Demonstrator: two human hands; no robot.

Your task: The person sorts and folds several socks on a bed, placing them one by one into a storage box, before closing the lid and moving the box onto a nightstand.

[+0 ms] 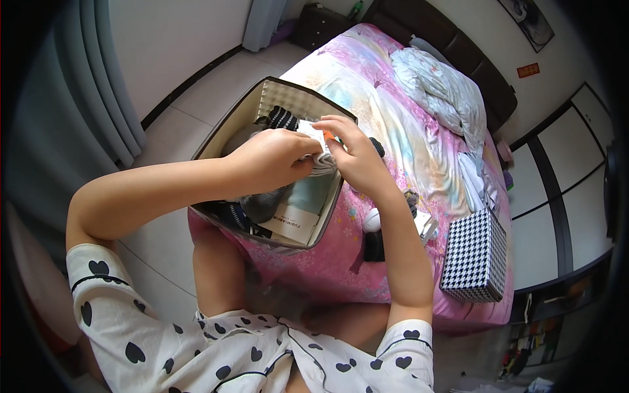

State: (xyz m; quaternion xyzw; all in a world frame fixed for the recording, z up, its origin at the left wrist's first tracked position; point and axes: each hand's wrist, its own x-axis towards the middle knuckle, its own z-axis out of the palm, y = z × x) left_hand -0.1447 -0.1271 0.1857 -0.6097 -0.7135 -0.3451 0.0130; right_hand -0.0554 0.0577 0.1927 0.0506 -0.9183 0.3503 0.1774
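Note:
My left hand (272, 158) is closed, its thumb and fingers pinching a rolled white-and-grey sock bundle (323, 164) with a white paper label. My right hand (359, 157) curls its fingers round the same bundle from the other side, and an orange patch shows by its fingertips. Both hands are above an open fabric storage box (230, 108) with a dark rim. Inside lie a black-and-white striped sock roll (282, 118), a dark grey rolled garment (262, 205) and a flat package (292, 221) with a white printed card. My left forearm hides part of the contents.
The box rests at the edge of a bed with a pink floral sheet (314, 268). To the right lie small dark and white items (375, 237) and a houndstooth box (474, 257). A crumpled quilt (436, 88) lies toward the headboard. Curtains (92, 85) hang at the left.

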